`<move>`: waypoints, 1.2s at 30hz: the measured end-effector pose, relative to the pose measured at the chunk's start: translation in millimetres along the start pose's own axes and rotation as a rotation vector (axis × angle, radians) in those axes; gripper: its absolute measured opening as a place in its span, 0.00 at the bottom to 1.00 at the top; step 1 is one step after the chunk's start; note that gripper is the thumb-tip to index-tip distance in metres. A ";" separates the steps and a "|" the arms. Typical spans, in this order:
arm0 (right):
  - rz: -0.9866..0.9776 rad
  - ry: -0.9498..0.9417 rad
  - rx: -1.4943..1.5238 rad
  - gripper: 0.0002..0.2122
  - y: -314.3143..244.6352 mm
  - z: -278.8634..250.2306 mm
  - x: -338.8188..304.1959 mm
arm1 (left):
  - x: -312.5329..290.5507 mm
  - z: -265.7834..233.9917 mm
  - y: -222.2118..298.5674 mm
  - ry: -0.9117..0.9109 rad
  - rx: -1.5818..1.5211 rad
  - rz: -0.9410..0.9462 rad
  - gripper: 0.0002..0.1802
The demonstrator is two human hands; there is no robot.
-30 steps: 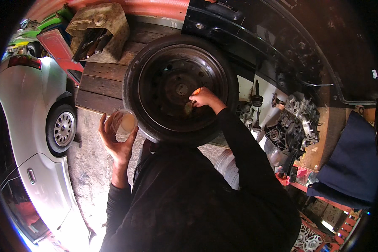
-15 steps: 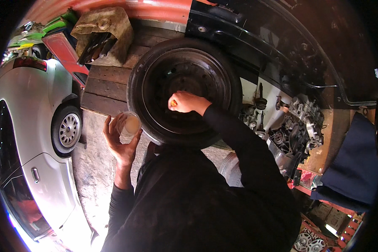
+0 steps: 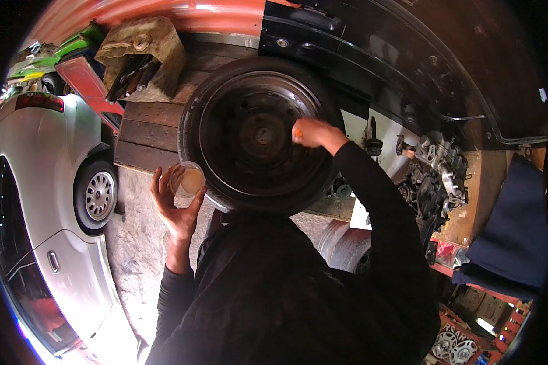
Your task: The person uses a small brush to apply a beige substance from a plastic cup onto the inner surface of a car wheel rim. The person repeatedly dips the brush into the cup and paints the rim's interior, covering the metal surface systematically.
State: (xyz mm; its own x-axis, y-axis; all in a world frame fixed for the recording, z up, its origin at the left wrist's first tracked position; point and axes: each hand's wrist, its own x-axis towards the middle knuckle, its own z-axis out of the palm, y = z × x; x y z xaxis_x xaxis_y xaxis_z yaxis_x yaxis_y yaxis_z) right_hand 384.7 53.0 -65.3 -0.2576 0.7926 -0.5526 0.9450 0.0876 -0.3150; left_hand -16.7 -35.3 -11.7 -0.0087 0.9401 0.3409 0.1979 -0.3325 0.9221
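A car wheel with a black tyre (image 3: pixel 195 159) and a dark, dirty steel rim (image 3: pixel 249 176) lies flat on a wooden bench in front of me. Over the right side of the rim is my right hand (image 3: pixel 316 132), fingers closed around a small orange thing (image 3: pixel 298 133). Most of that thing is hidden in the fist, so its kind does not show. My left hand (image 3: pixel 176 210) holds a clear plastic cup (image 3: pixel 190 180) with something pale in it. The cup is beside the tyre's near left edge, its mouth facing up.
Wooden bench planks (image 3: pixel 146 131) show left of the wheel, with a dirty cut-open container (image 3: pixel 141 52) of tools behind. A silver car (image 3: pixel 73 267) stands at the left. Greasy engine parts (image 3: pixel 429 176) lie at the right, and another tyre (image 3: pixel 347 246) stands low by my right arm.
My right hand has moved right, from the rim's centre to its right side, still around the orange thing, baring the hub. The left hand and cup have stayed nearly in place.
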 end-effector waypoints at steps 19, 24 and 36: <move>0.301 0.653 0.399 0.11 -1.1 12.4 20.5 | 0.2 -1.2 0.1 0.002 0.006 0.019 0.55; 0.272 0.766 0.223 0.09 -11.0 51.8 21.5 | 1.1 -0.4 -1.4 0.008 -0.021 0.041 0.55; 0.274 0.483 0.080 0.08 -25.8 33.9 28.8 | -0.5 -5.6 -3.1 0.015 0.007 0.016 0.55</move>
State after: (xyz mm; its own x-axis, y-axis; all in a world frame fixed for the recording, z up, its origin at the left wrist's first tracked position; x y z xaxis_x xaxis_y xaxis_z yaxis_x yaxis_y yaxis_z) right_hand 346.0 53.2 -99.3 0.1342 0.9680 -0.2119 0.9413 -0.1914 -0.2782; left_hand -22.8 -35.2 -13.7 -0.0198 0.9336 0.3578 0.2046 -0.3465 0.9155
